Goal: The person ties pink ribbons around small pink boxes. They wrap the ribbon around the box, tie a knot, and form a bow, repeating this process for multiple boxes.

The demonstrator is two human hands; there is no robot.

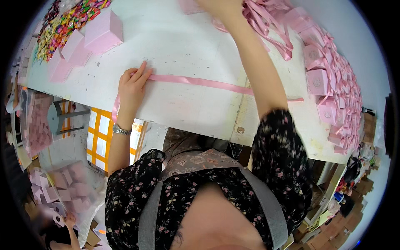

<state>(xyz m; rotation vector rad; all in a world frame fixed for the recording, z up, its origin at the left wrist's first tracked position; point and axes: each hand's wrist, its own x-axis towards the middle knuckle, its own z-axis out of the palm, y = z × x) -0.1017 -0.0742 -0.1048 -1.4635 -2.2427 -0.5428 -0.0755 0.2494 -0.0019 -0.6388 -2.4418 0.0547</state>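
My left hand (132, 86) rests over the white tabletop with a pink satin ribbon (200, 82) running through its fingers. One length of that ribbon lies flat across the table and passes beneath my right forearm. The other end hangs down beside my left wrist. My right hand (220, 7) is reaching to the far side, partly cut off by the top of the picture; its fingers are hidden. Beside it sits a pink box (190, 6), also cut off. To its right lies a loose heap of pink ribbons (265, 23).
Pink boxes (104, 32) stand at the left, by a pile of wrapped candies (75, 23). Many ribboned pink boxes (317, 82) crowd the right edge. Below left are a grey stool (57, 117), a bag of pink boxes (67, 184) and another person's hand (70, 220).
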